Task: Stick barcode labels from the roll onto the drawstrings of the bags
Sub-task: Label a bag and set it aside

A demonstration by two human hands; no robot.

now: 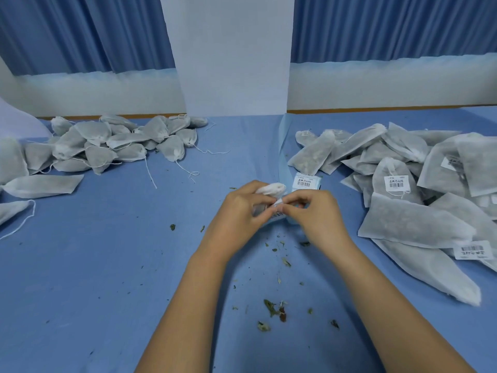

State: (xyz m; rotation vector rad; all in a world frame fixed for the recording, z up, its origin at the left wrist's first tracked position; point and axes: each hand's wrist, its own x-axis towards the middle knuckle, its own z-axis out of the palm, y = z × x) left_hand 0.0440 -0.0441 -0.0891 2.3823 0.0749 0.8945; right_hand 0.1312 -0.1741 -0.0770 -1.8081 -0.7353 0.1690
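Bag [272, 188] sits bunched in the curled left grip [240, 211], over the table [107, 265] at its middle. The right grip [314, 214] pinches a label [278, 208] against the left fingertips, just below the bag; the drawstring is hidden. The roll [305, 181] lies just beyond the hands. One pile [121, 141] lies left, a labelled pile [416, 184] right. Crumbs [274, 310] lie between the forearms.

Packing workroom: blue-covered table [107, 265], heaped filled bags [113, 141], barcode-labelled bags [398, 181], blue curtains [80, 30].
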